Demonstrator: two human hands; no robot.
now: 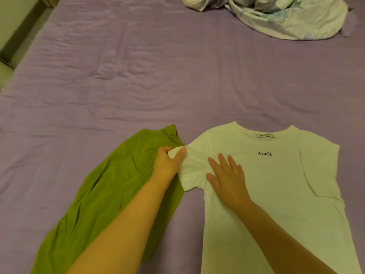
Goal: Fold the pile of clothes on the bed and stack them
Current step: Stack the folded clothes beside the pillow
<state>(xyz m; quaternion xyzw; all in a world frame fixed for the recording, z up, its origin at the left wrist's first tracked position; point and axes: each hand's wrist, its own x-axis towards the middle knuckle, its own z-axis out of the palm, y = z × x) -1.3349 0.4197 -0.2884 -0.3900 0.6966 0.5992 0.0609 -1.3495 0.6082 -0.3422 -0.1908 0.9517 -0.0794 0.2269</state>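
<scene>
Left hand pinches the sleeve edge of the white T-shirt, fingers curled round the fabric. Right hand lies flat on the shirt's chest just right of that sleeve, fingers straight and spread, pressing the cloth down. Two hands, both on the same shirt.

Shirt count in the near area: two. One white T-shirt lies face up at near right, collar toward the far side, small dark lettering on the chest; its right sleeve is already folded inward. One green garment lies crumpled at near left, touching the white sleeve, partly under the left forearm.

One patterned bundle of fabric sits at far right, well apart. All on one purple bed sheet.
</scene>
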